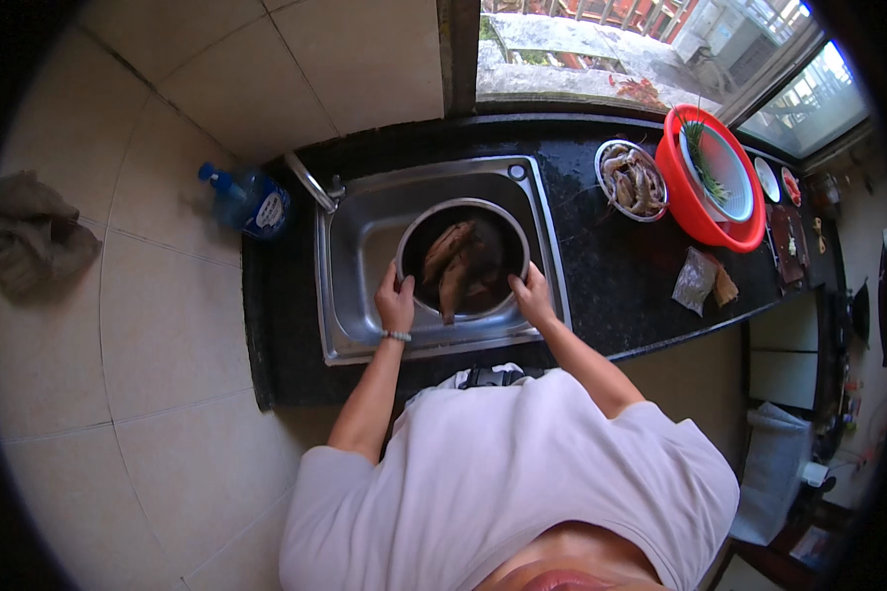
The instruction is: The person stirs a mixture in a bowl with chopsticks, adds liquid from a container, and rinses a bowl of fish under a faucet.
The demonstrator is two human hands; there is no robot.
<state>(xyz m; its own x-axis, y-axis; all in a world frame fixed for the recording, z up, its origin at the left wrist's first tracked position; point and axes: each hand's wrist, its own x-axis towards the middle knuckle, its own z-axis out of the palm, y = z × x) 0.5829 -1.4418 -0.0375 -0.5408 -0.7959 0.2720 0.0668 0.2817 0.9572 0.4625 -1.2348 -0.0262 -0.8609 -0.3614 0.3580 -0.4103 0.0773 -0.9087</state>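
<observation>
Between my hands is a round metal basin [464, 203], held by its rim within the sink. My left hand [395, 299] grips the rim at the lower left, and a beaded bracelet circles that wrist. On the opposite side, my right hand [532, 295] has hold of the rim at the lower right. Long brown pieces of food [451, 277], possibly fish, lie in dark liquid inside; one end reaches the near rim. Beneath the basin is the stainless-steel sink [355, 295], whose floor is partly hidden by it.
A faucet [312, 181] rises at the sink's back left, beside a blue pump bottle [251, 207]. To the right are a bowl of shrimp [636, 181], a red plastic basin [676, 199] holding a light-blue colander [739, 177] with green stalks, a plastic packet [695, 281] and a cutting board [789, 255].
</observation>
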